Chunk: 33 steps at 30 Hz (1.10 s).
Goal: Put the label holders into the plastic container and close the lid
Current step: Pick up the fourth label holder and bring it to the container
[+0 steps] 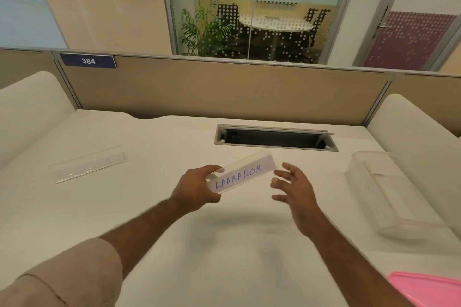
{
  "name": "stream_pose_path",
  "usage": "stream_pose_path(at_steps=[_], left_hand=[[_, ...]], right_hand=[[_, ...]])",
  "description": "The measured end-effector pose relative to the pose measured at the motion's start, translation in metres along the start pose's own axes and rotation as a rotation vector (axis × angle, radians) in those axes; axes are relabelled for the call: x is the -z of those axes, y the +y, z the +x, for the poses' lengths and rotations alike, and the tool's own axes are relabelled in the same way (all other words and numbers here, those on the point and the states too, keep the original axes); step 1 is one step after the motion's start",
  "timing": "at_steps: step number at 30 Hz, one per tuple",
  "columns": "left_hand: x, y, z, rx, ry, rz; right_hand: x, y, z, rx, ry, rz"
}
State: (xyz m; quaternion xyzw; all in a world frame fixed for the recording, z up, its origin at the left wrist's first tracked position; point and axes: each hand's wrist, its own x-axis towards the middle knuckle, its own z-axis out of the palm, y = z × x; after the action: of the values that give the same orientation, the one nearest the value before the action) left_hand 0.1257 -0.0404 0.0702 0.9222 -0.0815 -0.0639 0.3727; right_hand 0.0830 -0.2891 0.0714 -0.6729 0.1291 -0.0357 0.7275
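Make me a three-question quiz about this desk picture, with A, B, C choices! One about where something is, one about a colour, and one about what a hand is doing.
1. Where is the plastic container?
A. the desk's right side
B. the desk's left side
C. inside the cable slot

2. What colour is the lid?
A. green
B. pink
C. black

3. What is the left hand doing?
A. resting flat
B. holding the LABRADOR label holder
C. pressing the lid

Answers:
1 A, it stands right of both hands.
2 B, pink shows at the bottom right corner.
3 B, its fingers grip the holder's end; the right hand is open beside it.
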Motion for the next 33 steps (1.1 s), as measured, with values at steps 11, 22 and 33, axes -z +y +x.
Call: stream_pose_path(at_steps=[11, 22, 33], left_hand=[[0.007, 0.021, 0.01, -0.138, -0.085, 0.237], [-0.019, 0.048, 0.02, -0.176, -0.024, 0.209], [-0.079, 0.103, 0.045, -0.261, -0.12, 0.227]], right_hand=[[0.03, -0.031, 0.016, 0.393, -0.303, -1.152], [0.071, -0.031, 0.017, 0.347, -0.22, -1.189], [0.122, -0.063, 0.021, 0.139, -0.359, -1.474]])
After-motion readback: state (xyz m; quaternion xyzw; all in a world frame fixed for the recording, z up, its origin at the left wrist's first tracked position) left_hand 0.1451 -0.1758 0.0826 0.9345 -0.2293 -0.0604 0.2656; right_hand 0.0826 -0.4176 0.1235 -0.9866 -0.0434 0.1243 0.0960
